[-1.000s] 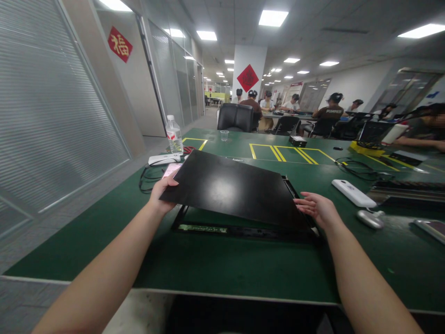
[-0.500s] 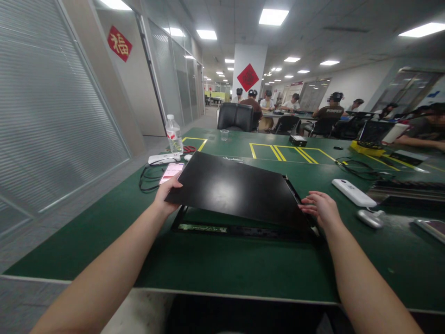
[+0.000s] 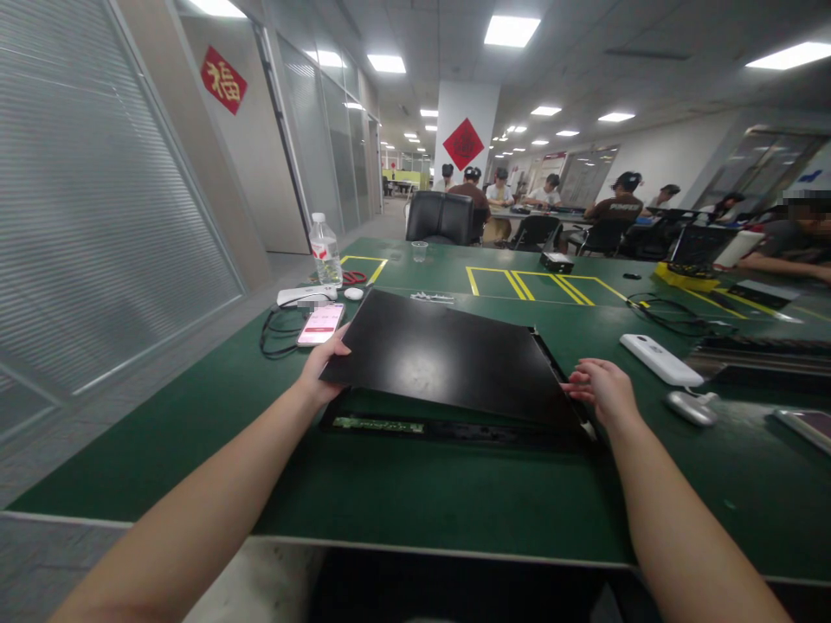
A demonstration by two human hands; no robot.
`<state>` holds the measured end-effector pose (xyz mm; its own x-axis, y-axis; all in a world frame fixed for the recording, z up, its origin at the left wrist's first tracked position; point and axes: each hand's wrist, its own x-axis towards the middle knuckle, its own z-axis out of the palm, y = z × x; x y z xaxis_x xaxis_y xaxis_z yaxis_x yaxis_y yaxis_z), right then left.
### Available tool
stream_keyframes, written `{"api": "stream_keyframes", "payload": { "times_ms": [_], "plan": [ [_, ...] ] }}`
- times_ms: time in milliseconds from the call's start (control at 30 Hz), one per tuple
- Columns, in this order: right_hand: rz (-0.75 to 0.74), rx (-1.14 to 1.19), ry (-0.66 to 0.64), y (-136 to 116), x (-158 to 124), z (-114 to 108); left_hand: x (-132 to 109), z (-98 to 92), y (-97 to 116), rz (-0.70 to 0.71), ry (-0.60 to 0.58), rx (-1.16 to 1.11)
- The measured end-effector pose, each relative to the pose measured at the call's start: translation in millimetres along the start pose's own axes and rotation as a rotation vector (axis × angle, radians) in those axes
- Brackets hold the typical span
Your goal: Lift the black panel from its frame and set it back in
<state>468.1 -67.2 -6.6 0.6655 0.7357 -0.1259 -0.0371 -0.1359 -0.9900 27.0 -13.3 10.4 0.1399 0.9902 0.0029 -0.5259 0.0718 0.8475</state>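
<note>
Green table mat (image 3: 415, 493), yellow tape boxes (image 3: 519, 284) at far side. Water bottle (image 3: 325, 249) upright far left; pink-screened phone (image 3: 320, 324) flat beside black cable (image 3: 276, 333). Plastic cup (image 3: 419, 252) before black chair (image 3: 440, 219). White handset (image 3: 660, 359) right.

Black panel (image 3: 447, 355) lower — left hand (image 3: 323, 368) dropped its raised edge nearer frame (image 3: 402, 426).
</note>
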Motion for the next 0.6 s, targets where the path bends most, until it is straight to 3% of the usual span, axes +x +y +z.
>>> {"api": "stream_keyframes", "payload": {
  "times_ms": [267, 600],
  "plan": [
    [-0.016, -0.018, 0.016, -0.3, -0.2, -0.3, 1.5, -3.1, -6.9, -0.016, -0.068, 0.009],
    [-0.031, -0.105, 0.023, -2.0, -2.6, -0.1, -0.4, -1.4, -8.0, -0.021, -0.057, 0.071]
  ]
}}
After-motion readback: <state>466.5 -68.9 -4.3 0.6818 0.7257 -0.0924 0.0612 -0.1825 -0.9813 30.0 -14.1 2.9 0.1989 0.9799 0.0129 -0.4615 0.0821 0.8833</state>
